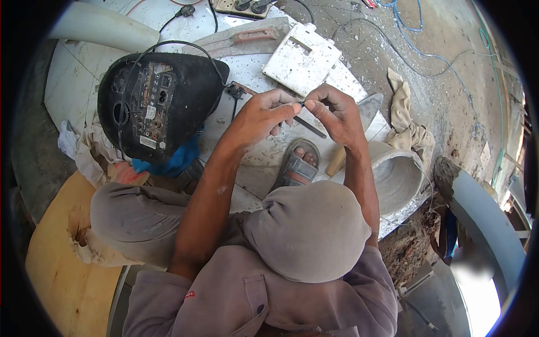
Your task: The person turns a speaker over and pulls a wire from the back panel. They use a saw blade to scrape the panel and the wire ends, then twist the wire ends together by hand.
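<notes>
Both hands meet above the pale tiled floor, fingertips drawn together on a thin black cable. The left hand pinches it between thumb and forefinger, its other fingers curled under. The right hand pinches the same end from the right, so the two sets of fingertips almost touch. The free length of the cable slants down to the right below the right hand, just beyond a sandalled foot.

To the left of the left hand lies a black speaker, its back panel of sockets facing up (a second black lead loops round its edge). A blue cloth shows under its near side. Farther away than the hands lies a white metal plate, and at the far edge a power strip. Just right of the right hand the blade of a trowel shows, with a beige rag beyond it. A white bucket lies on its side nearer, beside the right forearm. Blue wire trails over the far right ground.
</notes>
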Motion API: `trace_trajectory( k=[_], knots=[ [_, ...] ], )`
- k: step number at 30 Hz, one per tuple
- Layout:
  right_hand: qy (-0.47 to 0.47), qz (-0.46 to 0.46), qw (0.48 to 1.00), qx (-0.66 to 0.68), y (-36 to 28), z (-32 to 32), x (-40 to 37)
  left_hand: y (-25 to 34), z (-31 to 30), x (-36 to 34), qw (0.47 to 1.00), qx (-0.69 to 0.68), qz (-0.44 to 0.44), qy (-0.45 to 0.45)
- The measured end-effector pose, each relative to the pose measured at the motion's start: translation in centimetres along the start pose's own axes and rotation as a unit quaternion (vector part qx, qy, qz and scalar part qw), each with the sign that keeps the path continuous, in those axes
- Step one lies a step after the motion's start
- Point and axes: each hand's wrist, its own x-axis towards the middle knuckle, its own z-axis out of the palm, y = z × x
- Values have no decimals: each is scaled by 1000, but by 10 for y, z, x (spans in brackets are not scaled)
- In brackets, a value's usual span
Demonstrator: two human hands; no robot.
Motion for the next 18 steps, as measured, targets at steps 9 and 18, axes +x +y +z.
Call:
trace_trajectory(
  k=[9, 18],
  knots=[
    [147, 41, 960, 234, 7, 35, -10, -2, 2, 0, 998, -30, 48, 3],
    [147, 36, 890, 430, 4, 40, -9, -4, 8, 1, 992, -56, 109, 18]
  ],
)
